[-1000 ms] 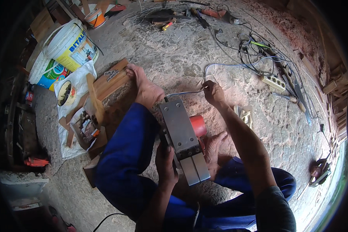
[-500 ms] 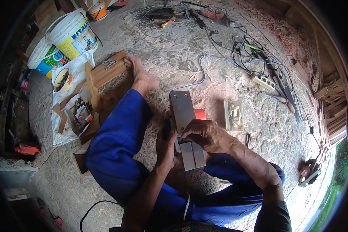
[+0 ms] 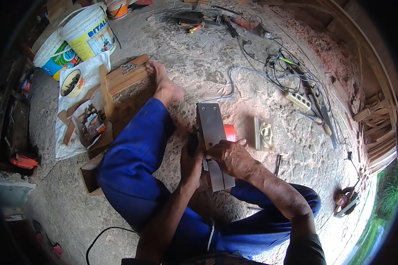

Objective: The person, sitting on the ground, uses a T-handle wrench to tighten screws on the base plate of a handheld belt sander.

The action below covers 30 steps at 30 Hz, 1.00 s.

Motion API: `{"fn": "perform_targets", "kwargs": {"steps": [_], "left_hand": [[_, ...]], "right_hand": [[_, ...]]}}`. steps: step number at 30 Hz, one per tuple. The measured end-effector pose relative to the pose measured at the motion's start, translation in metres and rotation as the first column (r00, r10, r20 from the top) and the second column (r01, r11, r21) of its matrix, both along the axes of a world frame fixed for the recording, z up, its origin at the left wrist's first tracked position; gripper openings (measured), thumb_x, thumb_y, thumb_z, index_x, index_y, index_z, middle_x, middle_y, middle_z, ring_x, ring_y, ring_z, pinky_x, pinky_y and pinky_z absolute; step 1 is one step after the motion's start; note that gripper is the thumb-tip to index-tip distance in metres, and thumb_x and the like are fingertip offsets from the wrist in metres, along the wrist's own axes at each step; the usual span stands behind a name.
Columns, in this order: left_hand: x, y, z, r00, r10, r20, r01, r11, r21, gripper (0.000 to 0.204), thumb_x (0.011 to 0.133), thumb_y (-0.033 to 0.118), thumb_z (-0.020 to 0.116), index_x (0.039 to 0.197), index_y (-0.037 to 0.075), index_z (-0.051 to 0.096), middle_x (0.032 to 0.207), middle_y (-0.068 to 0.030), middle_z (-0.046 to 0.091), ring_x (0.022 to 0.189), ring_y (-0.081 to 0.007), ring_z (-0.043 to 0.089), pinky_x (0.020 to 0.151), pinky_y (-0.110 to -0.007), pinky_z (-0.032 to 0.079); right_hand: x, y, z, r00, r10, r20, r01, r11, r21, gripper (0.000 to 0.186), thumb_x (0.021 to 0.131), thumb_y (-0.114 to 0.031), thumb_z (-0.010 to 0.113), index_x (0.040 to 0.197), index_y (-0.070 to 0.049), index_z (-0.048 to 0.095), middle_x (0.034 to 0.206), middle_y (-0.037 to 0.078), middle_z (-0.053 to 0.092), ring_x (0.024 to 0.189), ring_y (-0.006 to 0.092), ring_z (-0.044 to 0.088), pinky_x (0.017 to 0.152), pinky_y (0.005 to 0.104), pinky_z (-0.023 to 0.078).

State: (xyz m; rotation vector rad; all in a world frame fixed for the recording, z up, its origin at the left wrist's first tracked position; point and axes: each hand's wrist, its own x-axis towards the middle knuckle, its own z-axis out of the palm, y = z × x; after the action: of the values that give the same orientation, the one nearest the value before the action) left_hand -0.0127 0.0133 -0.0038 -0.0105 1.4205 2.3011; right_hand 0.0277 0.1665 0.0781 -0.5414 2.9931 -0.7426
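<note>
Fingers of your right hand [image 3: 232, 159] bent onto the upturned planer [image 3: 213, 126] before you, whether pinching anything unclear, your left hand [image 3: 192, 165] clamped on its side, round tub [image 3: 77, 92] of dark bits leftward, box [image 3: 257, 133] of pale contents rightward.

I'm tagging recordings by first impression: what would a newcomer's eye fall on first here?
Probably the long, flat-faced grey metal tool with a red part near the centre, the left hand at its left side and the right hand on its face. Next might come the vivid blue cloth trousers to its left and below, then two white plastic buckets at upper left.
</note>
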Motion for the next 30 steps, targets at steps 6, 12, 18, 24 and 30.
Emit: {"fn": "perform_targets", "kwargs": {"steps": [6,12,18,24,30], "left_hand": [[-0.004,-0.005,0.009,0.994,-0.069,0.088,0.067,0.997,0.033,0.066,0.093,0.039,0.072,0.138,-0.003,0.048,0.128,-0.0114,0.059,0.116,-0.0186,0.057,0.097,-0.034,0.046],[-0.002,-0.005,0.011,0.997,-0.043,0.064,0.045,0.999,-0.026,0.071,0.092,0.043,0.073,0.139,-0.003,0.047,0.13,-0.0126,0.058,0.118,-0.0202,0.056,0.101,-0.036,0.044],[0.0,-0.008,0.006,0.997,-0.04,0.065,0.042,0.998,-0.036,0.067,0.095,0.041,0.07,0.14,-0.003,0.047,0.131,-0.0123,0.058,0.118,-0.0203,0.056,0.101,-0.036,0.043],[0.0,-0.007,0.005,0.996,-0.025,0.091,0.027,0.999,-0.023,0.054,0.097,0.037,0.068,0.135,0.001,0.052,0.123,-0.0088,0.061,0.111,-0.0181,0.058,0.095,-0.034,0.047],[-0.001,-0.005,0.015,0.996,-0.083,0.029,0.084,0.996,-0.026,0.056,0.094,0.042,0.069,0.136,0.009,0.053,0.119,-0.0018,0.062,0.104,-0.0147,0.061,0.082,-0.03,0.052]], "right_hand": [[0.007,-0.001,0.0,0.993,-0.108,-0.042,0.111,0.99,0.084,0.038,0.075,-0.008,0.066,0.112,-0.014,0.069,0.1,0.006,0.068,0.097,0.0272,0.065,0.087,0.0406,0.054],[0.009,0.002,-0.003,0.998,-0.058,-0.016,0.059,0.996,0.069,0.035,0.074,-0.009,0.066,0.108,-0.013,0.07,0.102,0.006,0.067,0.099,0.0266,0.064,0.088,0.0405,0.054],[0.009,-0.002,-0.003,0.993,-0.034,-0.111,0.053,0.983,0.175,0.029,0.081,-0.011,0.067,0.11,-0.012,0.069,0.102,0.008,0.066,0.1,0.028,0.064,0.086,0.0392,0.053],[0.011,0.001,-0.028,0.956,0.064,-0.287,0.0,0.976,0.218,0.034,0.081,-0.015,0.061,0.114,-0.009,0.067,0.111,0.012,0.063,0.108,0.0301,0.061,0.093,0.0412,0.051],[0.005,0.011,-0.093,0.972,0.061,-0.227,-0.024,0.987,0.161,0.044,0.082,-0.026,0.056,0.12,-0.006,0.062,0.118,0.012,0.062,0.111,0.0285,0.059,0.098,0.0396,0.048]]}}
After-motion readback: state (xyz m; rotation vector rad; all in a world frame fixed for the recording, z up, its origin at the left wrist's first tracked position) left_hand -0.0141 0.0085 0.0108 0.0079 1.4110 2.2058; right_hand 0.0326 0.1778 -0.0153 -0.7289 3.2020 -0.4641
